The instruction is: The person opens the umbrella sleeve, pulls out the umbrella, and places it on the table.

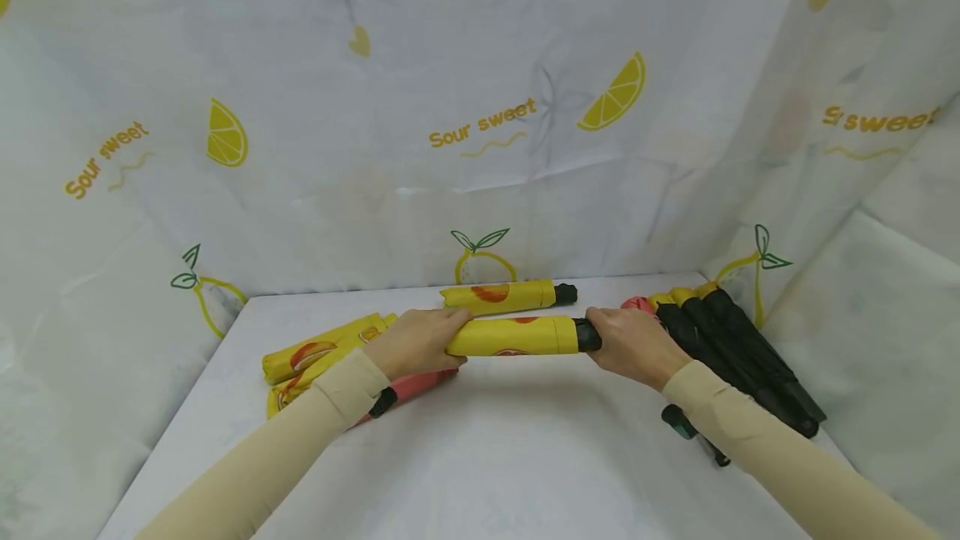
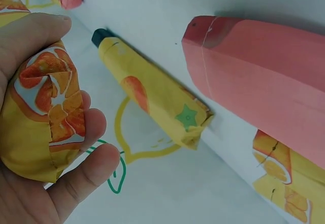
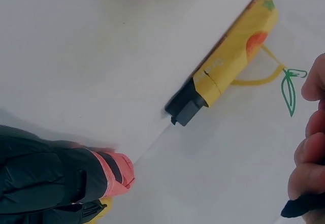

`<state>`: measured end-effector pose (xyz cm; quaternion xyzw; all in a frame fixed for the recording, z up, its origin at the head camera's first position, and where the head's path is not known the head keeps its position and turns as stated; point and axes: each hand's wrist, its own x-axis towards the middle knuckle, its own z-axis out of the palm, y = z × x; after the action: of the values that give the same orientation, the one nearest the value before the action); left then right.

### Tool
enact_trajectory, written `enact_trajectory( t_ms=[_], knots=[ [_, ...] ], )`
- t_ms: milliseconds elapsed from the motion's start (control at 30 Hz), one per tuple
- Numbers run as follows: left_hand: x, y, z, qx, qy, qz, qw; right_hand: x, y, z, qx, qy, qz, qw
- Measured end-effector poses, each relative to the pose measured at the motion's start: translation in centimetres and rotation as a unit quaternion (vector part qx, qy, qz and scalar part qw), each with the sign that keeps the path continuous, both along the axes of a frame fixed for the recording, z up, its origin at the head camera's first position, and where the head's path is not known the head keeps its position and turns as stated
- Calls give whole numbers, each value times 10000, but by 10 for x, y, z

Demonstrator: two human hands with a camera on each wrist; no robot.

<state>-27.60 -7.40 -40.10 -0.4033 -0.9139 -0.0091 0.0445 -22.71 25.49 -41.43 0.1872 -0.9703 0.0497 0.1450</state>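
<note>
Both hands hold a folded umbrella in a yellow fruit-print sleeve (image 1: pixel 517 337) level above the white table. My left hand (image 1: pixel 420 342) grips the sleeve's left end; in the left wrist view, fingers and thumb wrap around the yellow sleeve (image 2: pixel 43 107) with its orange-slice print. The right hand (image 1: pixel 633 344) grips the black end (image 1: pixel 588 335). In the right wrist view only part of the right hand (image 3: pixel 312 148) shows, with a bit of black below its fingers. Behind the held umbrella lies another yellow-sleeved umbrella (image 1: pixel 498 297), its black end pointing right.
Yellow fruit-print sleeved pieces (image 1: pixel 318 350) lie at the left, beside a pink one (image 1: pixel 423 385) partly behind my left hand. Several black folded umbrellas (image 1: pixel 738 348) with yellow and pink ends lie at the right. A black handle (image 1: pixel 678 422) shows by the right forearm. Lemon-print cloth (image 1: pixel 360 215) hangs behind.
</note>
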Motion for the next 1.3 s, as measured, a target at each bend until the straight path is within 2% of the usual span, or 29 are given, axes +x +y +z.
enact_trajectory(
  t_ms=[300, 667, 833, 1000, 1300],
  knots=[
    [0, -3, 1, 42, 20, -4, 10000, 0, 9, -1, 14, 260, 167, 9995],
    [2, -7, 1, 86, -19, -29, 10000, 4, 14, -1, -99, 112, 52, 9999],
    [5, -8, 1, 84, -135, 75, 9998, 6, 17, 0, -71, 5, -36, 10000],
    [6, -10, 0, 123, -225, 127, 9996, 8, 22, -1, -41, 125, -11, 9999],
    [7, -14, -1, 201, -85, 35, 9998, 11, 27, -2, -33, 205, -75, 9998]
  ],
)
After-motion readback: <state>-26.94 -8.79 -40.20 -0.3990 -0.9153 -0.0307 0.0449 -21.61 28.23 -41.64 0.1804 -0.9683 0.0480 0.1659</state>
